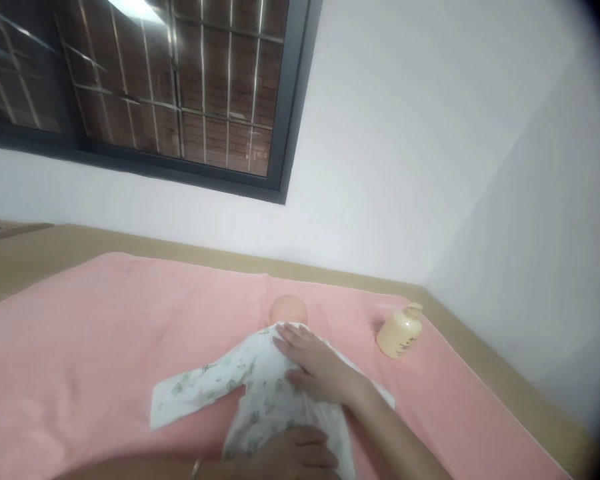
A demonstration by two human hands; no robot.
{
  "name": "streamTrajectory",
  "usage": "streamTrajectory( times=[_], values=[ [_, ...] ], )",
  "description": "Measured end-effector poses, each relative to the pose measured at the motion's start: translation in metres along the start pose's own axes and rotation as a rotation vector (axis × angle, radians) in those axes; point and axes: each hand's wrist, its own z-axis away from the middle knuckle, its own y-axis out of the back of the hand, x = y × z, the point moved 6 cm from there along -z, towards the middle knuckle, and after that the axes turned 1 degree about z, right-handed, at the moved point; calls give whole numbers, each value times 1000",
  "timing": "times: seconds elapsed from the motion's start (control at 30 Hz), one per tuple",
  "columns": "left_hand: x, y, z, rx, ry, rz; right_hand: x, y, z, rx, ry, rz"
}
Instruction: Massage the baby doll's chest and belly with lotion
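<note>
A baby doll (265, 380) in a white long-sleeved garment with small green prints lies on a pink mat (145, 320). Its smooth, bald head (289, 309) points away from me, and no face shows. My right hand (317, 363) rests flat on the upper back, fingers stretched toward the neck. Lower down, my left hand (293, 457) lies across the garment, its fingers extended to the right and partly cut off by the bottom edge. One sleeve (195, 393) spreads out to the left; the other is mostly hidden behind my right forearm.
A cream pump bottle (400, 331) with dark lettering stands tilted in view on the mat, right of the doll. Beyond the mat runs a tan surface edge (220, 257) against a white wall (380, 167). A dark-framed window (180, 87) with metal bars is above.
</note>
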Motion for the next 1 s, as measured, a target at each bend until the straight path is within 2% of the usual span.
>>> streamTrajectory(
  times=[0.1,0.17,0.27,0.33,0.43,0.5,0.67,0.83,0.9,1.0],
  values=[
    [-3,-5,-5,-62,-21,-3,19,1,10,-79,-107,-97],
    [-6,-7,-7,-77,-11,-11,19,5,18,-115,-127,-123],
    [-7,-6,-7,-72,-9,-19,0,14,25,-107,-78,-98],
    [-7,-4,-6,-60,-10,-20,-21,18,25,-103,24,-68],
    [-5,0,-6,-50,-8,-26,-46,15,19,-92,171,-26],
    [-4,2,-6,-50,-11,-26,-51,12,11,-57,192,-5],
    [0,7,-9,-26,-16,-46,-35,4,-2,19,103,50],
    [3,7,-6,-1,-71,-70,-10,10,13,-1,-65,6],
    [4,6,-3,13,-76,-84,-9,17,25,15,-135,-12],
    [1,4,-2,40,-5,-158,-24,23,37,24,-111,13]
  ],
)
